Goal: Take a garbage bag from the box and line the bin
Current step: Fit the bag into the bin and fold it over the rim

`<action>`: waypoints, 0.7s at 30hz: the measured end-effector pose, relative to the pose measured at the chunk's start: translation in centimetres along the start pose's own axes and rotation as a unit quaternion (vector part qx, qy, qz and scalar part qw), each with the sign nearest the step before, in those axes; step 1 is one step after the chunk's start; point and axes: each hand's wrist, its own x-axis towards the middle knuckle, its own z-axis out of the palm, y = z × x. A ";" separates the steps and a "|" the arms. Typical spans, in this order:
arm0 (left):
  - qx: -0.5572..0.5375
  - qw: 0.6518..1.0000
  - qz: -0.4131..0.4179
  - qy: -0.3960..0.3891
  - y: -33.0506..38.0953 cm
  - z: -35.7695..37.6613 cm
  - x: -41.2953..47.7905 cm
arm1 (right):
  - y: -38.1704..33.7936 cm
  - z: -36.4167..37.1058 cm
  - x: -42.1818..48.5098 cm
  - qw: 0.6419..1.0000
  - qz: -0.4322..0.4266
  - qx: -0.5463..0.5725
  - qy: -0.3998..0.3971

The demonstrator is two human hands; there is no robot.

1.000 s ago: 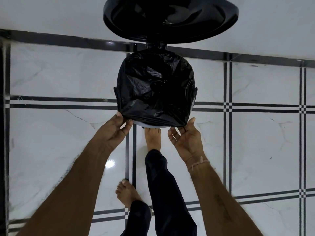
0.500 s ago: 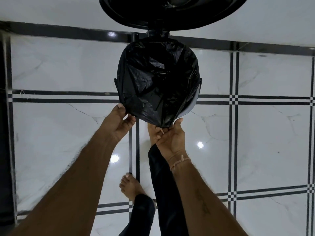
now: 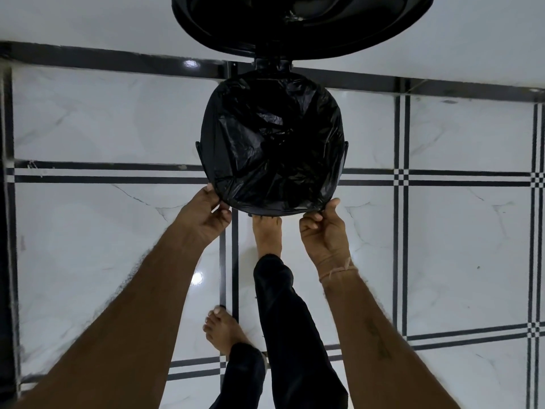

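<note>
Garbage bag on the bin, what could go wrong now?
1. The left hand and right hand pinch the garbage bag at the near rim of the bin; a hard tug might tear it.
2. The lid stands open, and a bare foot sits at the bin's base, maybe on a pedal. If it slips, the lid could drop on the hands.
3. The bag looks bunched across the opening, so it may slip off the rim.
</note>
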 end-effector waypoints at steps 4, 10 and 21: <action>0.003 1.000 -0.014 0.012 0.0 0.1 0.2 | -0.2 1.6 1.5 0.995 0.003 -0.014 0.098; -0.034 0.999 0.019 0.017 -0.1 0.7 -0.8 | -1.9 3.1 2.0 0.991 -0.044 -0.052 0.118; -0.040 0.996 0.058 0.046 1.2 0.5 -0.8 | -5.5 6.0 3.7 0.979 -0.002 -0.150 0.135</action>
